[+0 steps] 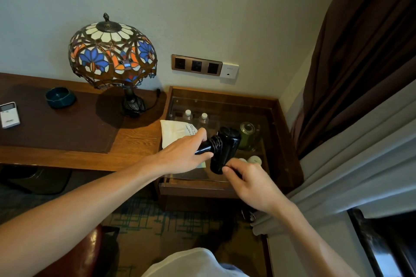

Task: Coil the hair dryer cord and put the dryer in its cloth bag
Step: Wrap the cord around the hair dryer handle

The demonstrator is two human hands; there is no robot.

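Both hands (247, 183) gripping dryer (225, 148), plug hidden

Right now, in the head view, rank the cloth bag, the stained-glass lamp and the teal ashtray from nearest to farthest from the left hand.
1. Cloth bag: directly beneath the left hand.
2. Stained-glass lamp: on the desk, up-left.
3. Teal ashtray: far left on the desk.

A stained-glass lamp (112, 51) stands beside a teal ashtray (60, 96).

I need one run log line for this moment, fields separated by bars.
left hand: holds dryer handle | right hand: pinches cord end | hair dryer: cord wrapped on handle | cloth bag: on glass top, empty
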